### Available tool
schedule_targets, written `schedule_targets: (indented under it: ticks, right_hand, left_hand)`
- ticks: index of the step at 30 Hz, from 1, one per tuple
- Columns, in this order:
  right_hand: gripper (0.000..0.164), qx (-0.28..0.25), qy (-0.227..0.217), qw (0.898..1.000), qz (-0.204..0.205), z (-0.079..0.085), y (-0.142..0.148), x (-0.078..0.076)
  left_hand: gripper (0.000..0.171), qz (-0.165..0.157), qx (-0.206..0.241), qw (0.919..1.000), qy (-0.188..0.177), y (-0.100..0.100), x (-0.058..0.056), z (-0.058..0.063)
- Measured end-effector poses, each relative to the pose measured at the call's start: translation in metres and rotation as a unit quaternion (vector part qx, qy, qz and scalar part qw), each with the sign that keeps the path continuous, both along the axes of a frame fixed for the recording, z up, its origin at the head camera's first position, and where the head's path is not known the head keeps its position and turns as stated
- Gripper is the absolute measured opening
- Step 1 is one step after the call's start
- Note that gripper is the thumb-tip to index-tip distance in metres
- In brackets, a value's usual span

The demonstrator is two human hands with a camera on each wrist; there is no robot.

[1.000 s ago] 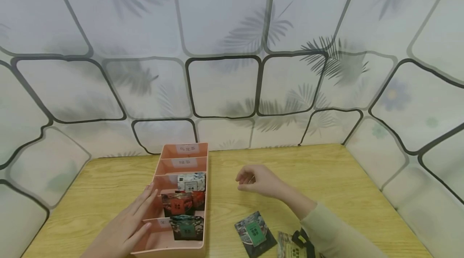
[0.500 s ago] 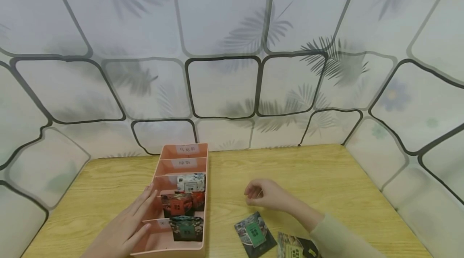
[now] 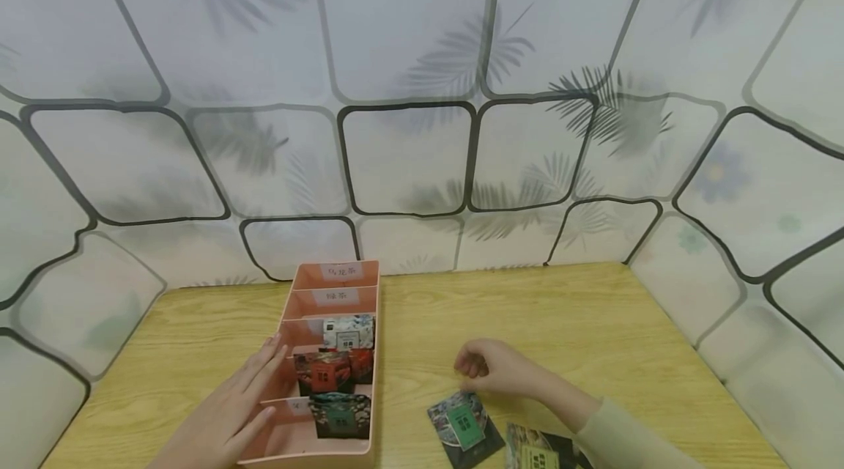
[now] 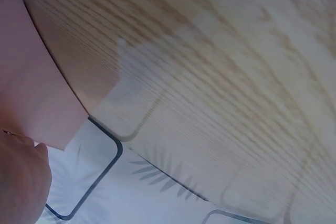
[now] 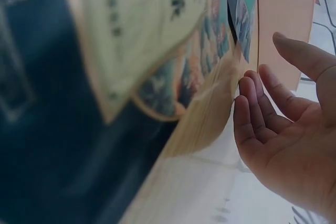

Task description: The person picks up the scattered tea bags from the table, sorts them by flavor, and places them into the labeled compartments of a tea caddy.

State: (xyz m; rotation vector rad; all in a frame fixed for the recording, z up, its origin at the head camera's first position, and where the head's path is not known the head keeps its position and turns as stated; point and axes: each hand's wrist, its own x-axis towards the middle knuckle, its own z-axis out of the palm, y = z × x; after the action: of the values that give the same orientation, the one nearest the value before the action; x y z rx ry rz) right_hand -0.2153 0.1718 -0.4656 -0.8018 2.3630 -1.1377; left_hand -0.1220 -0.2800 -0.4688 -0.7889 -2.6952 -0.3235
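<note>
Pale walls [image 3: 409,154] with dark rounded outlines and grey leaf shapes enclose a wood-grained desk [image 3: 554,308], where a pink divided box [image 3: 286,441] stands left of centre. Along its left rim rests the left hand [image 3: 220,410], fingers stretched out, thumb apart, clamped on nothing. From the near end, the compartments hold a dark packet [image 3: 340,416] with a green label, then red packets [image 3: 323,372], then a white packet [image 3: 347,332]; paper labels mark the two far ones. Right of the box, a green-labelled packet [image 3: 465,426] lies tilted on the desk — the right hand [image 3: 504,374] is at its top edge, fingers loosely bent, thumb apart, grasping nothing (whether the thumb touches it, I cannot tell). Just beside it lies a yellow-labelled packet [image 3: 539,451], partly covered by the pale sleeve [image 3: 626,440].
</note>
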Motion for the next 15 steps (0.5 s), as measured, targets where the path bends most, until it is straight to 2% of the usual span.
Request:
schedule_targets:
  ticks: [8, 15]
  right_hand:
    - [0.036, 0.022, -0.002, 0.999, 0.029, -0.004, 0.010, 0.001]
    - [0.051, 0.042, 0.006, 0.997, 0.065, -0.007, 0.014, 0.003]
  left_hand:
    - [0.083, -0.030, -0.020, 0.9986, 0.040, -0.003, -0.002, 0.001]
    - [0.083, -0.042, -0.035, 0.9972, 0.052, -0.004, -0.003, 0.004]
